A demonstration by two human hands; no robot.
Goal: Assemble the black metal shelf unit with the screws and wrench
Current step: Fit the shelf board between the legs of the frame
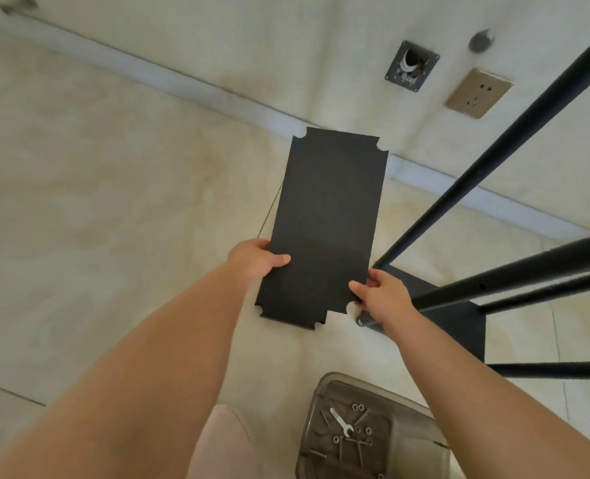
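Left hand (256,259) grips the left long edge of the black shelf panel (324,229), thumb lying flat on its upper face, remaining fingers curled beneath and hidden. Right hand (378,288) pinches the right long edge near the closer corner, thumb on top, fingers wrapped under the edge. The panel is a flat, matte, finely textured rectangle with a rounded notch cut into each corner; it is held in the air above the pale marbled floor (96,167), its far end pointing toward the wall. Just right of the panel stands the partly built frame: round black metal posts (494,160) rising from a lower black shelf (459,326), which the right forearm partly covers. Near the person, a translucent plastic bin (407,430) holds a silver open-ended wrench (342,423), loose screws (360,452) and washers (357,406). On the wall beyond sit a bronze-coloured socket plate (478,93), a dark square bracket (411,65) and a round grey cap (481,40); a pale skirting strip (182,81) runs along its foot.
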